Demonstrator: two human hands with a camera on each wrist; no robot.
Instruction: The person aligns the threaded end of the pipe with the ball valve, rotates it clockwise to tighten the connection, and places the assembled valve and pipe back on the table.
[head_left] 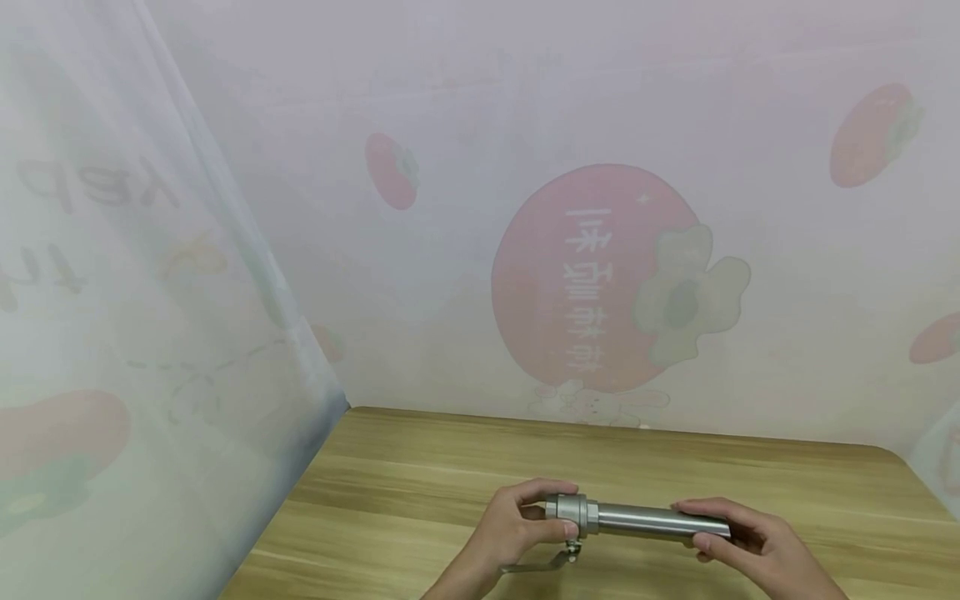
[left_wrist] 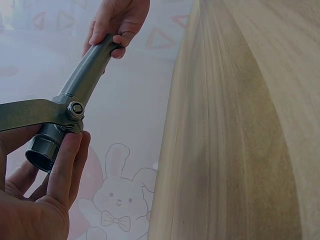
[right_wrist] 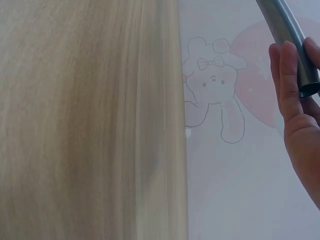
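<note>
A metal ball valve (head_left: 572, 508) is joined end to end with a straight steel pipe (head_left: 652, 520), and both are held level above the table. My left hand (head_left: 517, 525) grips the valve body between thumb and fingers. The valve's lever handle (head_left: 536, 567) points down and to the left, and in the left wrist view its nut (left_wrist: 76, 109) and the open round end of the valve (left_wrist: 42, 154) show. At the pipe's free end, my right hand (head_left: 750, 537) pinches it between thumb and fingers. The right wrist view shows the pipe's open end (right_wrist: 309, 90) close to that palm.
Below the hands lies a wood-grain table (head_left: 420, 467) with rounded far corners. Pale printed curtains hang behind it (head_left: 450, 292) and along the left side (head_left: 150, 292), close to the table's edges.
</note>
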